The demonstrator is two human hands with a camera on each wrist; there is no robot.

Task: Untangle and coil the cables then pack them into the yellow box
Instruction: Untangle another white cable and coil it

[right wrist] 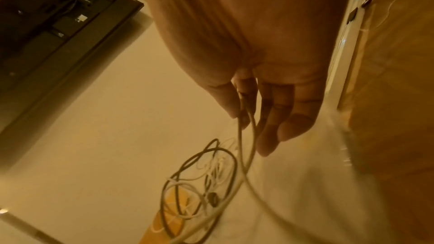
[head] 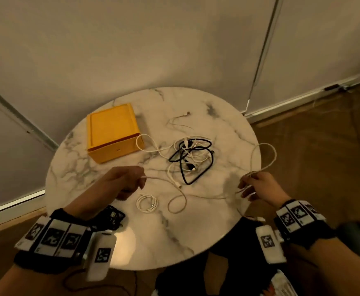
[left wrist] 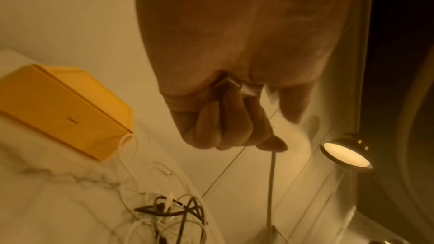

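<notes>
A round marble table (head: 85, 167) carries the yellow box (head: 111, 132) at its far left, lid on. A tangle of black and white cables (head: 193, 155) lies mid-table, also in the left wrist view (left wrist: 173, 216) and the right wrist view (right wrist: 204, 179). My left hand (head: 129, 180) grips one end of a white cable (head: 181, 190), its plug poking from my fist (left wrist: 237, 86). My right hand (head: 252, 184) pinches a loop of the same white cable (head: 264, 157) at the table's right edge, thumb against fingers (right wrist: 244, 110). A small coiled white cable (head: 147, 204) lies near me.
A thin cable (head: 180, 119) lies at the table's far side. A dark bundle (head: 112, 216) sits at the near left edge under my left wrist. White walls stand behind, wooden floor to the right. A lit round lamp (left wrist: 345, 157) shows in the left wrist view.
</notes>
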